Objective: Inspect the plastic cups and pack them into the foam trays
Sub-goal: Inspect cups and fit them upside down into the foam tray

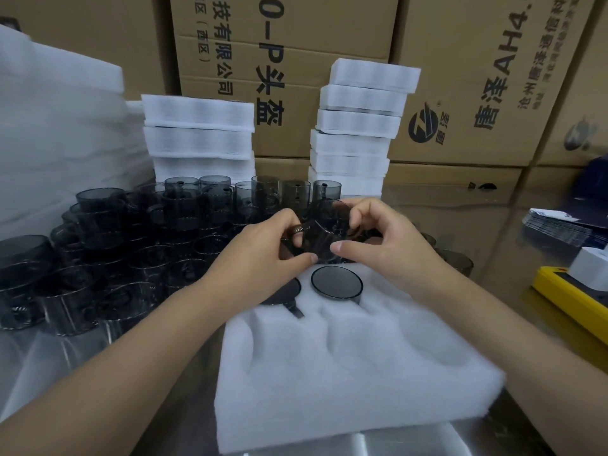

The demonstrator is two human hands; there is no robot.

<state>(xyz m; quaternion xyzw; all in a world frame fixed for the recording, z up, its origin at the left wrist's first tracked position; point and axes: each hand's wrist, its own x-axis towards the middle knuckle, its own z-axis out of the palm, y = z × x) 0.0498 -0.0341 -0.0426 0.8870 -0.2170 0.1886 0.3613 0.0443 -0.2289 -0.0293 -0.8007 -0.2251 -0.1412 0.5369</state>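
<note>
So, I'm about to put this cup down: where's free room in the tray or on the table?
In the foam tray, the near pockets, this side of the two seated cups, are bare. A strip of steel table lies free between tray and yellow device. Left of the tray, loose cups crowd the table.

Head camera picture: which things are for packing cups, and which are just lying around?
For the job: smoky grey see-through plastic cup held in left hand and right hand; white foam tray with pockets; grey cup seated in it; heap of loose grey cups; stacks of white foam trays.
Just lying about: brown cardboard boxes; yellow gadget; pile of printed cards.
</note>
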